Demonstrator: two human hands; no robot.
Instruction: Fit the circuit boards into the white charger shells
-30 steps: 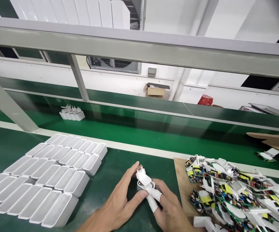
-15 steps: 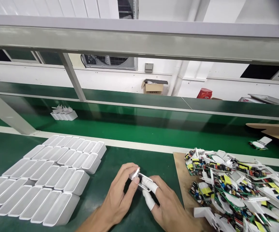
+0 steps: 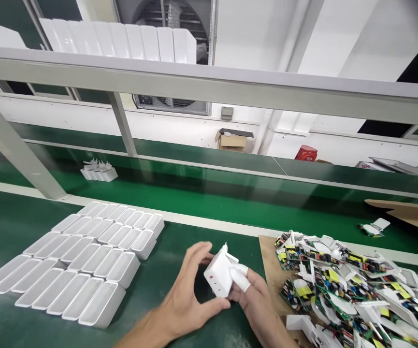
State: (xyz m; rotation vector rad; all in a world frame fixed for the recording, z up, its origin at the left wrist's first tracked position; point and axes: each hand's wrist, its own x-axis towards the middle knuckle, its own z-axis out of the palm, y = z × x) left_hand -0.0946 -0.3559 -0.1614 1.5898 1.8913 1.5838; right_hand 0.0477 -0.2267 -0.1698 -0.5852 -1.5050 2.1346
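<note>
A white plastic socket piece point(image 3: 219, 273) with dark slots and a small red mark is tilted in front of me. My right hand point(image 3: 252, 295) grips it from the right, white finger covers on its covered fingers. A thin white tip sticks up from the piece's top. My left hand point(image 3: 185, 295) is spread around its left side, thumb below and fingers above; whether it touches the piece is hard to tell.
Rows of white open-topped cases point(image 3: 100, 302) stand on the left of the green table point(image 3: 158, 295). On the right, a pile of circuit boards with white plastic parts point(image 3: 346, 285) lies on a brown board point(image 3: 266, 249). A metal frame point(image 3: 209, 89) crosses ahead.
The socket piece has been turned so its slotted face shows. My left fingers have spread from their earlier pinch, while my right hand keeps hold. The view has tilted upward.
</note>
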